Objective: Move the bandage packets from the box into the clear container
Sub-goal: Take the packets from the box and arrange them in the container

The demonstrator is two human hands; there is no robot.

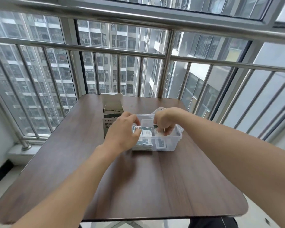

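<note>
A clear plastic container [175, 141] stands in the middle of the brown table [138, 186]. Several green-and-white bandage packets [160, 143] lie stacked inside it. My left hand [122, 134] pinches the left end of a bandage packet [146, 130] over the container's left side. My right hand [164, 123] reaches down into the container with curled fingers that pinch the packet's right end. Behind my left hand stands the open white and green bandage box [112, 111], its flap up and more packets showing inside.
A clear lid [158, 110] lies behind the container, partly hidden by my right hand. A steel railing [166, 63] and window run along the table's far edge. Dark clothing shows under the table's near right edge.
</note>
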